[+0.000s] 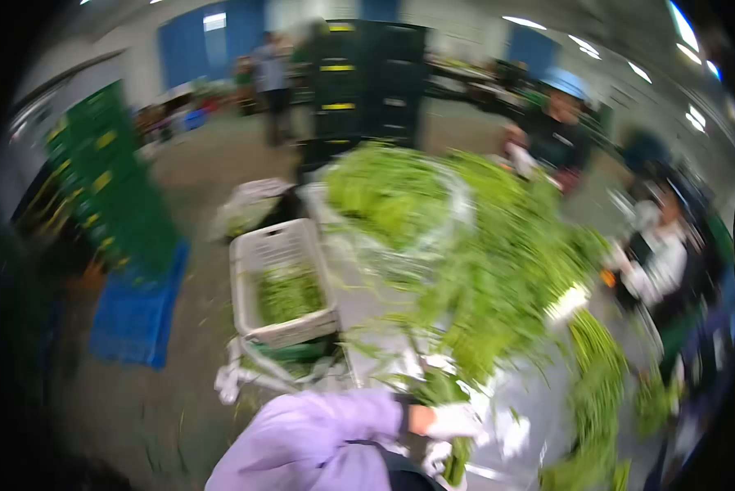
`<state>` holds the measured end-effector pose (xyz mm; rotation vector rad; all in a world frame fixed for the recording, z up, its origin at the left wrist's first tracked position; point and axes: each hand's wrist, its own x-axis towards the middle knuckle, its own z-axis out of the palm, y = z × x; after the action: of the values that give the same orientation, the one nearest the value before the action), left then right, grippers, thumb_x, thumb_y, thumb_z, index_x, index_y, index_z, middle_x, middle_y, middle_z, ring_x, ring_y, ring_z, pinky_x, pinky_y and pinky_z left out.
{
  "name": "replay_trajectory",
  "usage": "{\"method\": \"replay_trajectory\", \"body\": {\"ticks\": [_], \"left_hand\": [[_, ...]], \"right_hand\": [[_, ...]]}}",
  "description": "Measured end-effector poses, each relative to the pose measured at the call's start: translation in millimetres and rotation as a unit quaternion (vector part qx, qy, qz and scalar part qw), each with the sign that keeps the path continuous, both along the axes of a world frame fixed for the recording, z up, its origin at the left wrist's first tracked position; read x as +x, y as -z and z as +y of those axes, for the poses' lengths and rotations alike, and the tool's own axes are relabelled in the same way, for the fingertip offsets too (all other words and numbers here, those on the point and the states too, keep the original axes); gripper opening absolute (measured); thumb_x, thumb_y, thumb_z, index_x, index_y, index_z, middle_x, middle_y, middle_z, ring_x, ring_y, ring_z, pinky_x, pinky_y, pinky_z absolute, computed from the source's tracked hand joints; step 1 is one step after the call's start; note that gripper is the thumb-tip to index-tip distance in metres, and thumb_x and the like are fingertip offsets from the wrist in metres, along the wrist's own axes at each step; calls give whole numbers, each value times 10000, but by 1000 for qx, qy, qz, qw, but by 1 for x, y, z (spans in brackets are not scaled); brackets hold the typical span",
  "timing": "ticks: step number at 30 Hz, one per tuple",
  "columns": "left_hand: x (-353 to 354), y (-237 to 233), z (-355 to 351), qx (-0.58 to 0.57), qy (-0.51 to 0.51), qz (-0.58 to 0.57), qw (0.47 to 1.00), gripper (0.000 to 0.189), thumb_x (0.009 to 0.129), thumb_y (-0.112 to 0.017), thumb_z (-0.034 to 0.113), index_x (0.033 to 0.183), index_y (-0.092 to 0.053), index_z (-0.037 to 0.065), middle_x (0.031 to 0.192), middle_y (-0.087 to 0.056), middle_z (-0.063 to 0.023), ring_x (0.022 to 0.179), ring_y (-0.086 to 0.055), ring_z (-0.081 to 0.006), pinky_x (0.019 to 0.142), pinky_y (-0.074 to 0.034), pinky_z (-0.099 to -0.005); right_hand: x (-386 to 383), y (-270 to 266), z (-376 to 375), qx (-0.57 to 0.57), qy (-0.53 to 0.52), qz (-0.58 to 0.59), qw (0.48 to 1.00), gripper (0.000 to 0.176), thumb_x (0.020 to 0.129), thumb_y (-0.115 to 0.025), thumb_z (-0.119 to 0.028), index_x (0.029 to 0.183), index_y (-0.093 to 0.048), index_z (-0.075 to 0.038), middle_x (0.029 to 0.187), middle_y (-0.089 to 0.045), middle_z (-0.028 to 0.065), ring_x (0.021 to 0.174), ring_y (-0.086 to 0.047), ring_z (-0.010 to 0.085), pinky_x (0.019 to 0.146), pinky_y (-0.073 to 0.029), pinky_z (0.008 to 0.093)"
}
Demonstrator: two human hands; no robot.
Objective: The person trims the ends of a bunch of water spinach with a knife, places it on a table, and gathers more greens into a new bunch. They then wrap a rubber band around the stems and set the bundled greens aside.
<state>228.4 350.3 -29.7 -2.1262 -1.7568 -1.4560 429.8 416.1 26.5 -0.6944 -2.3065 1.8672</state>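
My left hand (453,421), in a white glove under a purple sleeve, is closed around a small bunch of leafy greens (439,388) low in the view. Leaves stick out above the glove and stems hang below it. More white glove, seemingly my right hand (439,460), shows just beneath, against the stems; blur hides its fingers. A big heap of long greens (507,262) covers the metal table (511,417). Behind it, a clear plastic bag (464,204) is full of greens. A separate bundle of long stems (597,376) lies at the right.
Left of the table, a white crate (238,282) holds cut greens. Green crates (114,180) stand stacked on a blue pallet (134,323); dark crates (367,82) rise behind. Two co-workers (556,135) (666,262) are across the table at right. Another person (273,78) stands far back.
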Motion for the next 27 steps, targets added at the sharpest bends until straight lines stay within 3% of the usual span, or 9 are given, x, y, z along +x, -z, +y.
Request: {"method": "replay_trajectory", "body": {"ticks": [2, 3, 5, 13, 18, 21, 22, 24, 27], "left_hand": [[-6, -38, -23, -91, 37, 102, 990, 383, 688, -652, 214, 1052, -579, 117, 1005, -586, -100, 966, -530, -313, 874, -411, -424], [-9, -60, -34, -287, 77, 124, 947, 591, 753, -677, 271, 1274, -480, 73, 1275, -497, -166, 1191, -442, -349, 1001, -358, -453], [-13, -90, -35, -352, 124, 126, 919, 767, 710, -735, 345, 1342, -415, 51, 1335, -465, -170, 1247, -410, -357, 1038, -337, -447], [-34, -112, -38, -302, -68, -334, 890, 524, 761, -662, 66, 1254, -511, -24, 1169, -609, -144, 1080, -584, -243, 962, -419, -328], [-18, -133, -34, -264, -135, -360, 884, 313, 858, -554, 44, 1164, -579, -16, 1062, -628, -134, 826, -589, -164, 760, -473, -286], [-20, -124, -35, -352, -125, -365, 853, 397, 918, -565, 85, 1301, -491, 9, 1164, -603, -114, 925, -588, -159, 818, -473, -293], [-19, -124, -34, -414, -155, -462, 768, 382, 909, -562, 76, 1281, -507, 6, 1151, -604, -113, 993, -574, -166, 878, -451, -296], [-15, -113, -31, -429, -141, -412, 792, 390, 910, -567, 81, 1288, -507, 8, 1172, -596, -112, 1034, -560, -179, 908, -433, -297], [-10, -108, -21, -445, -144, -385, 796, 400, 904, -576, 81, 1293, -509, 15, 1181, -598, -110, 1015, -572, -181, 890, -443, -291]], "right_hand": [[14, 23, -2, -37, 0, 7, 999, 498, 727, -732, -94, 1187, -567, 1, 1032, -653, 71, 906, -613, 151, 844, -472, 276], [26, 29, 4, -53, -12, 27, 998, 583, 766, -693, -173, 1298, -491, -49, 1051, -619, 181, 943, -627, 198, 836, -483, 317], [27, -8, 16, 109, -60, -96, 988, 503, 745, -665, -165, 1210, -537, -23, 1015, -636, 189, 949, -623, 294, 809, -494, 345], [99, -51, 122, -53, 157, 30, 986, 546, 745, -703, -105, 1248, -506, -21, 1124, -595, 78, 1025, -545, 153, 901, -435, 292], [141, -128, 215, 10, 479, 175, 860, 361, 776, -646, -38, 1111, -521, 6, 858, -588, 26, 653, -555, 80, 605, -458, 225], [162, -64, 297, 149, 566, 253, 770, 315, 793, -617, -47, 1091, -523, -9, 787, -603, 36, 665, -579, 123, 631, -481, 267], [166, -38, 317, 248, 600, 171, 741, 305, 782, -630, -57, 1066, -527, -13, 792, -616, 56, 694, -595, 157, 648, -486, 289], [176, 30, 345, 327, 653, -58, 681, 353, 743, -662, -141, 1053, -537, -27, 906, -659, 168, 825, -642, 321, 741, -496, 379], [193, 119, 345, 258, 564, -322, 715, 481, 715, -669, -323, 1125, -528, -115, 906, -658, 225, 873, -622, 420, 774, -482, 487]]}}
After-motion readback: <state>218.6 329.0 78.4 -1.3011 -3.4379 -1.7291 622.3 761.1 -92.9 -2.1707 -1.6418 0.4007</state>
